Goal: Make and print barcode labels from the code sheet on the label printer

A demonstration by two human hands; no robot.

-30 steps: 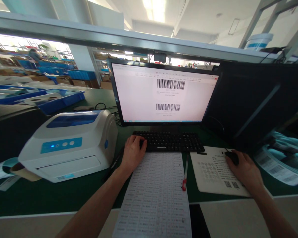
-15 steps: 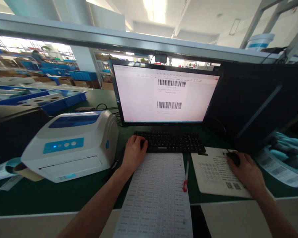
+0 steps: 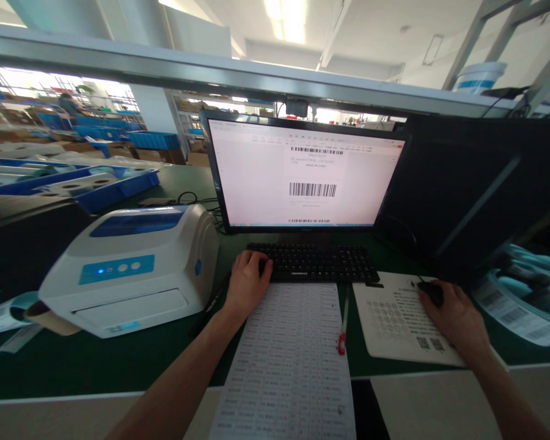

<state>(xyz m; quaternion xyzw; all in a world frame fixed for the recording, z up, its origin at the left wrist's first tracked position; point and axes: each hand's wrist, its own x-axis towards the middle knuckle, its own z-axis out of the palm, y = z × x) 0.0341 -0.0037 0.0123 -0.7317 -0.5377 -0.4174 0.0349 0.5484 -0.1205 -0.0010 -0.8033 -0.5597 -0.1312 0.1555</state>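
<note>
My left hand rests on the left end of the black keyboard, its fingers bent over the keys and holding nothing. My right hand is closed over a black computer mouse on a pale printed mouse pad. Behind the keyboard stands a monitor that displays barcodes on a white page. A printed sheet of table rows lies in front of the keyboard, and a pen with a red cap lies along its right edge.
A white label printer with a lit blue light stands left of my left hand. Blue trays with rolls are at the back left. Rolled barcode labels lie right of the mouse pad. A shelf beam runs above the monitor.
The page on the monitor has scrolled up: the top barcode is now partly cut off and another barcode shows at the bottom. Both hands have stayed in place.
</note>
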